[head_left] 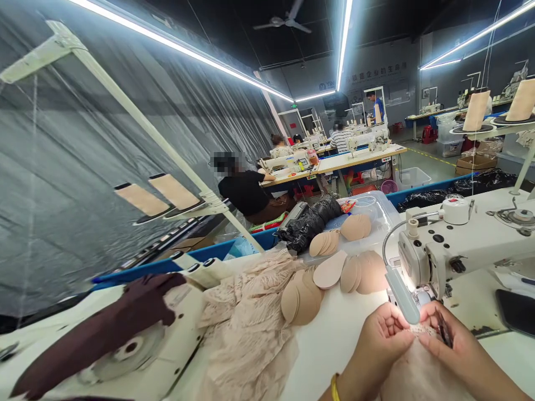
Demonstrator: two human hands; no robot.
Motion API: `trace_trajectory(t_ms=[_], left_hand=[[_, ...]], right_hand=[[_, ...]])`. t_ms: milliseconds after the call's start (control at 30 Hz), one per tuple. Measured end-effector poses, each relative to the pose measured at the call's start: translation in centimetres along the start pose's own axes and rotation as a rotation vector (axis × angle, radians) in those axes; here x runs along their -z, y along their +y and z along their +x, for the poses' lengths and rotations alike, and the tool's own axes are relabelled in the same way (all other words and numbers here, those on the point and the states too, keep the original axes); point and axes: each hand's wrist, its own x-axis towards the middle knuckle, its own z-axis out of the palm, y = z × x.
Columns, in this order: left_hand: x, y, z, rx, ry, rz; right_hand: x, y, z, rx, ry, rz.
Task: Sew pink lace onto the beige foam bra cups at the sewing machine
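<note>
My left hand (382, 340) and my right hand (451, 342) pinch a piece of beige lace fabric (412, 367) at the front right, right under the head of a white sewing machine (443, 253). Its lamp (403, 295) shines on my fingertips. My right hand also has a small dark tool (443, 328) between its fingers. A yellow band (334, 388) sits on my left wrist.
Several beige bra cups (330, 270) lie fanned on the white table (334, 334), beside a heap of beige lace (246, 323). A black plastic bag (309, 223) lies behind. A second machine (121, 340) stands left. Co-workers (244, 189) sit at far tables. A dark phone (516, 312) lies at the right.
</note>
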Motion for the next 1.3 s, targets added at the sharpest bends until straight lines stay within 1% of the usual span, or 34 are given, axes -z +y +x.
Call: trace_trajectory(t_ms=[233, 333, 467, 633, 767, 867, 1067, 1300], left_hand=[[0.1, 0.5, -0.2, 0.008, -0.029, -0.083], [0.1, 0.6, -0.2, 0.032, -0.016, -0.118], [0.0, 0.1, -0.1, 0.053, -0.003, -0.161], [-0.1, -0.4, 0.2, 0.086, 0.020, -0.205], [-0.1, -0.4, 0.3, 0.069, 0.017, -0.198], [-0.1, -0.5, 0.4, 0.059, 0.022, -0.182], [-0.1, -0.4, 0.3, 0.075, 0.046, -0.125], [-0.5, 0.6, 0.1, 0.105, 0.019, -0.155]], right_hand=[[0.2, 0.1, 0.1, -0.036, 0.040, -0.005], [0.2, 0.2, 0.0, -0.049, 0.054, -0.007], [0.1, 0.5, 0.1, -0.042, 0.061, -0.031], [0.0, 1.6, 0.2, -0.015, 0.045, -0.039], [-0.2, 2.5, 0.2, 0.000, 0.026, -0.022], [-0.3, 2.7, 0.2, 0.010, 0.020, -0.027], [-0.4, 1.8, 0.1, -0.025, 0.051, -0.035], [-0.3, 0.5, 0.1, -0.022, 0.102, -0.037]])
